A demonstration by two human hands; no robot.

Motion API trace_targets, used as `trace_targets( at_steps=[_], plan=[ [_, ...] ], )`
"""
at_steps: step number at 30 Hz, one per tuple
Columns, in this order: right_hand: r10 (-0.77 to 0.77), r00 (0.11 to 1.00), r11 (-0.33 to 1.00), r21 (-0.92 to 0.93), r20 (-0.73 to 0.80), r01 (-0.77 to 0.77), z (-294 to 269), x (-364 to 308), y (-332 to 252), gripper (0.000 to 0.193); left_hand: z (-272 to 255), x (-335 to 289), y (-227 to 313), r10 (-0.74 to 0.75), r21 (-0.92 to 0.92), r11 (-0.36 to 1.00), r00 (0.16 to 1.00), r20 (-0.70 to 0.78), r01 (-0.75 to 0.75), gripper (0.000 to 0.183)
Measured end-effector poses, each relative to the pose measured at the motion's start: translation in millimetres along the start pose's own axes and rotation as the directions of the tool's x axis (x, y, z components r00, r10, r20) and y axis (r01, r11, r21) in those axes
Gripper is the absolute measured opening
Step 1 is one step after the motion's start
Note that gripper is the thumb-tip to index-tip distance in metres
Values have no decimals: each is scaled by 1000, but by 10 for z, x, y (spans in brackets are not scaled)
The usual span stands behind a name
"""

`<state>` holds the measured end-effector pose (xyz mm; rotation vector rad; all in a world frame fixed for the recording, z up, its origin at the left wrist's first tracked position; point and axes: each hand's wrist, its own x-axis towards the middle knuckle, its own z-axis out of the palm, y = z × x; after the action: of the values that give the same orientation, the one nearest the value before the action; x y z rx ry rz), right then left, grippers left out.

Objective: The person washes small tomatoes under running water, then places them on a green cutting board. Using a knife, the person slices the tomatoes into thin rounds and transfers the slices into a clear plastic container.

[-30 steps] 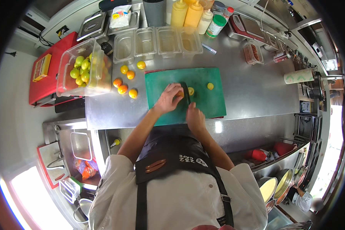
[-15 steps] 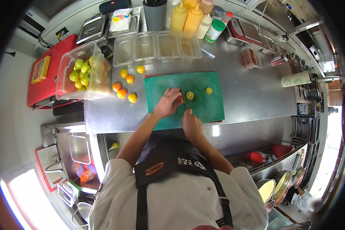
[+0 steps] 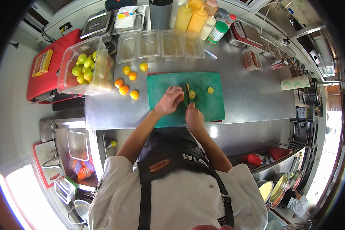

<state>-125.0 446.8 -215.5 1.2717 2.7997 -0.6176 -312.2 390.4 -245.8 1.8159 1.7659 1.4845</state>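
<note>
Gripping a long dark metal knife (image 3: 186, 92), the right hand (image 3: 194, 116) lay at four o'clock from the left hand (image 3: 170, 101), whose curled fingers pinned a partly hidden orange citrus (image 3: 181, 96) on the green rectangular board (image 3: 165, 120); rolling fruit risked steering the blade fingerward.

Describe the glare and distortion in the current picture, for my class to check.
Head view, lower left and far right: patches washed out to white; head view, centre: pale sheen on the steel counter, no strong glare on the green cutting board; head view, edges: the room's straight lines bow toward a black rim.
</note>
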Motion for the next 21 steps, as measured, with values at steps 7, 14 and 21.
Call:
trace_targets(
  at_steps=[7,14,21],
  plan=[
    [-90,995,994,65,-47,93,-208,58,-232,17,31,-13,-53,29,2,1000,1000,-11,-29,41],
    [-26,996,1000,18,88,25,-208,58,-208,13,21,5,-8,26,17,1000,998,-56,-25,36],
    [-47,993,999,19,105,45,-83,31,-150,16,-29,14,51,-43,-40,998,999,-6,42,35]
  ],
)
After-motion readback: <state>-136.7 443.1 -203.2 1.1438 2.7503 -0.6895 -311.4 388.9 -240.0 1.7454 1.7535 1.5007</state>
